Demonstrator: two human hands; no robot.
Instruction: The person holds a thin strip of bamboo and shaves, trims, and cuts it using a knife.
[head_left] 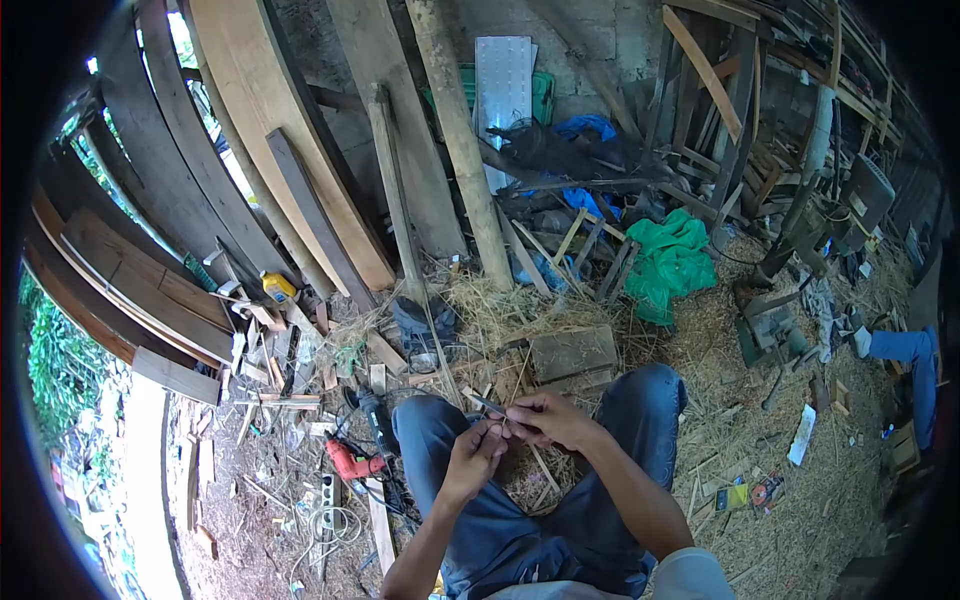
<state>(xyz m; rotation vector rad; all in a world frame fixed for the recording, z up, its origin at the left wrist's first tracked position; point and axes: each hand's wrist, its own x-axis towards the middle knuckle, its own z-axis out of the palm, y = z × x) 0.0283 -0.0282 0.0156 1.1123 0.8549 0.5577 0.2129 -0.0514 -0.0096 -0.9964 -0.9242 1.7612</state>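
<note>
Where forearms (pixel 640 492) converge: between my knees (pixel 650 400)
Right hand (pixel 548 418): pinching slim tool (pixel 488 404)
Left hand (pixel 474 455): fingertips together, contents unclear

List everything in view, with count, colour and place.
Slim tool: one, dark, at right hand's fingertips
Planks: many, brown and grey, left and back
Bottle: one, yellow, by planks
Power tool: one, red, floor left
Power strip: one, pale, beside it
Plastic sheet: one, green, right of centre
Panel: one, whitish, back wall
Shavings: countless, tan, floor
Co-worker's leg: one, blue-trousered, right edge
Smaller clutter: unclear
Person's legs: two, blue-trousered, front
Left hand, right hand: bare, between knees
</note>
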